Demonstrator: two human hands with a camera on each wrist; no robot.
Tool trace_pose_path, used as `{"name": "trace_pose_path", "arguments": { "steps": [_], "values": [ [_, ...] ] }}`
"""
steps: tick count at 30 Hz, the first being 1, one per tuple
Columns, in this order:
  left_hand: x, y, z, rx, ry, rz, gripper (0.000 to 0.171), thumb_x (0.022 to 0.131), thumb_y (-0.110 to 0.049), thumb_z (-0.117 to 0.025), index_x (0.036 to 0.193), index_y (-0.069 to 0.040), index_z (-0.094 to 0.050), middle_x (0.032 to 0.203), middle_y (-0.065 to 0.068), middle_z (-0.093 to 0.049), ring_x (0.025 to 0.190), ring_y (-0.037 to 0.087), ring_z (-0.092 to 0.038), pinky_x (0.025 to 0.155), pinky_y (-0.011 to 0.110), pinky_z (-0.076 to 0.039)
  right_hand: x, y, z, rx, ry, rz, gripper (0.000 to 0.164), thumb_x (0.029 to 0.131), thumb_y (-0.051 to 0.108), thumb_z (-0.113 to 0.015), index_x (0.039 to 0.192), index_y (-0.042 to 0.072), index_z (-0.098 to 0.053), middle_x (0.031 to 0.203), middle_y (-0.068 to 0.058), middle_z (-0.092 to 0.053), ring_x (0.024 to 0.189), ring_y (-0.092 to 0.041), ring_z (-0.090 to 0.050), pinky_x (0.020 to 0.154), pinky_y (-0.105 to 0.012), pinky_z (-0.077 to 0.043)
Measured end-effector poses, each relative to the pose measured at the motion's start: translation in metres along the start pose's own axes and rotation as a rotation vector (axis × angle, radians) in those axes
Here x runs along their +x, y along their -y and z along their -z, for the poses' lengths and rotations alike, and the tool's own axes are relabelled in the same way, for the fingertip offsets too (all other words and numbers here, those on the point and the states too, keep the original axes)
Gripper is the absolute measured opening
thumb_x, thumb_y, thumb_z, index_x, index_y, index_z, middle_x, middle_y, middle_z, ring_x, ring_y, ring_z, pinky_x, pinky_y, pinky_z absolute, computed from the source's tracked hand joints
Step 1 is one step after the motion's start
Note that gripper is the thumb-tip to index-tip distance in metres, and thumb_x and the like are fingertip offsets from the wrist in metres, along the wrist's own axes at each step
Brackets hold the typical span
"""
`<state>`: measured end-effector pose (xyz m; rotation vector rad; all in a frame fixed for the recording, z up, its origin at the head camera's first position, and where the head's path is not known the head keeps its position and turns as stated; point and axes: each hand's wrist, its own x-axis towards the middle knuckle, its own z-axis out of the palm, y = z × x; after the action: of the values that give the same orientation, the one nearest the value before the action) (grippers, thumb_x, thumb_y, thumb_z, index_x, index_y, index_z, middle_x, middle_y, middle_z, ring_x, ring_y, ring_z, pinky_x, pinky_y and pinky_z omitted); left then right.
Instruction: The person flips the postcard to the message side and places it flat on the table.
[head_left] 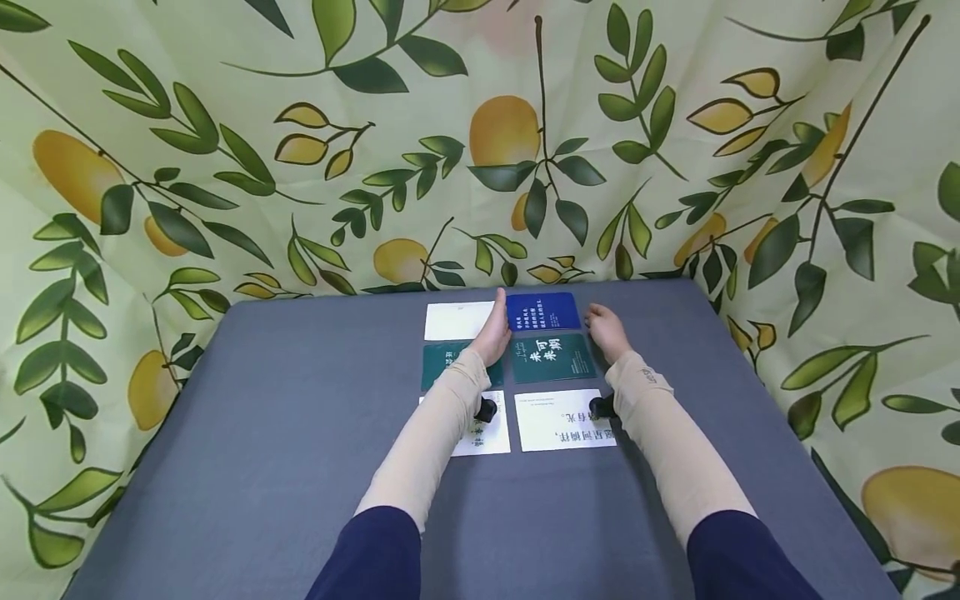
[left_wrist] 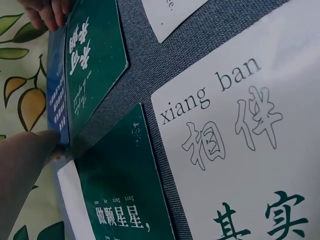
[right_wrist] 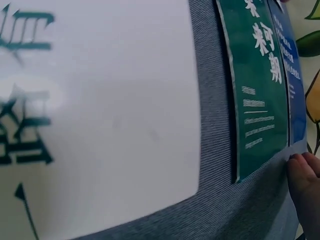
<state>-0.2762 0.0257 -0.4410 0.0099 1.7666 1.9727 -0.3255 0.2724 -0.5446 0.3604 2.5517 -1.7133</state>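
Observation:
A blue card [head_left: 543, 312] with white writing lies at the back right of a group of cards. My left hand [head_left: 492, 333] is at its left edge, fingers stretched forward; in the left wrist view the thumb [left_wrist: 42, 142] meets the blue card's end [left_wrist: 56, 90]. Close by the card's right edge is my right hand [head_left: 609, 333], its fingers loosely bent. The right wrist view has those fingertips [right_wrist: 296, 162] just off the blue card's corner [right_wrist: 298, 125]. In front of the blue card lies a green card [head_left: 555, 360] with white characters.
The left column holds a white card [head_left: 453, 321], a green card [head_left: 441, 362] partly behind my left arm, and another white card [head_left: 491, 429]. A white card [head_left: 555, 421] with dark characters lies front right. Patterned cloth [head_left: 420, 167] hangs behind the grey table [head_left: 300, 467].

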Motion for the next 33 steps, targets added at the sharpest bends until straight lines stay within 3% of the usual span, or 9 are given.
{"name": "trace_pose_path", "arguments": {
  "steps": [3,6,12,18,22,28,33],
  "values": [
    [0.005,0.005,0.001,-0.019,0.008,0.018,0.075,0.095,-0.061,-0.011,0.151,-0.014,0.005,0.159,0.006,0.006,0.147,0.020,0.003,0.119,0.032,-0.007,-0.051,0.048,-0.001,-0.045,0.025,-0.040,0.050,0.099,0.012,-0.027,0.146,-0.002,-0.020,0.146,-0.024,-0.035,0.135,-0.035,-0.035,0.112,-0.043,-0.029],
    [0.006,0.009,0.004,-0.017,-0.012,0.010,0.076,0.094,-0.063,-0.013,0.151,-0.016,0.003,0.159,0.006,0.004,0.147,0.020,0.001,0.119,0.031,-0.008,-0.073,0.071,-0.004,-0.026,0.035,-0.051,0.050,0.098,0.006,-0.027,0.146,-0.005,-0.020,0.146,-0.025,-0.034,0.135,-0.034,-0.035,0.112,-0.041,-0.030],
    [0.005,0.011,0.008,-0.073,-0.054,-0.003,0.076,0.094,-0.062,-0.018,0.151,-0.015,0.000,0.159,0.011,-0.001,0.147,0.024,-0.004,0.119,0.032,-0.011,-0.074,0.072,-0.010,0.107,0.005,-0.101,0.052,0.096,0.003,-0.029,0.147,-0.001,-0.020,0.147,-0.022,-0.034,0.134,-0.030,-0.039,0.111,-0.038,-0.033],
    [0.005,0.009,0.006,-0.185,-0.091,0.036,0.078,0.094,-0.061,-0.027,0.151,-0.012,-0.003,0.155,0.023,-0.010,0.145,0.030,-0.015,0.118,0.034,-0.018,-0.076,0.065,-0.005,0.106,-0.062,-0.070,0.046,0.098,0.007,-0.031,0.143,-0.005,-0.028,0.143,-0.025,-0.039,0.130,-0.033,-0.042,0.110,-0.039,-0.032],
    [0.006,0.008,0.006,-0.206,-0.088,0.035,0.078,0.094,-0.060,-0.028,0.151,-0.010,-0.006,0.153,0.026,-0.016,0.142,0.030,-0.022,0.117,0.034,-0.019,-0.079,0.066,-0.003,0.080,-0.113,-0.032,0.046,0.096,0.005,-0.033,0.141,-0.006,-0.033,0.141,-0.025,-0.043,0.132,-0.032,-0.040,0.112,-0.038,-0.030],
    [0.005,0.005,0.005,-0.151,-0.087,0.020,0.077,0.095,-0.059,-0.027,0.150,-0.007,-0.011,0.151,0.022,-0.023,0.140,0.029,-0.026,0.116,0.033,-0.022,-0.080,0.071,-0.005,0.049,-0.178,-0.054,0.046,0.095,0.007,-0.036,0.139,-0.002,-0.039,0.141,-0.020,-0.045,0.134,-0.029,-0.040,0.112,-0.037,-0.029],
    [0.004,0.003,0.003,0.024,-0.080,0.010,0.075,0.095,-0.060,-0.025,0.150,-0.011,-0.013,0.151,0.019,-0.028,0.139,0.029,-0.030,0.115,0.036,-0.025,-0.080,0.072,-0.007,0.052,-0.228,-0.043,0.044,0.094,0.011,-0.041,0.137,-0.002,-0.043,0.139,-0.018,-0.048,0.132,-0.028,-0.041,0.112,-0.037,-0.031]
  ]
}}
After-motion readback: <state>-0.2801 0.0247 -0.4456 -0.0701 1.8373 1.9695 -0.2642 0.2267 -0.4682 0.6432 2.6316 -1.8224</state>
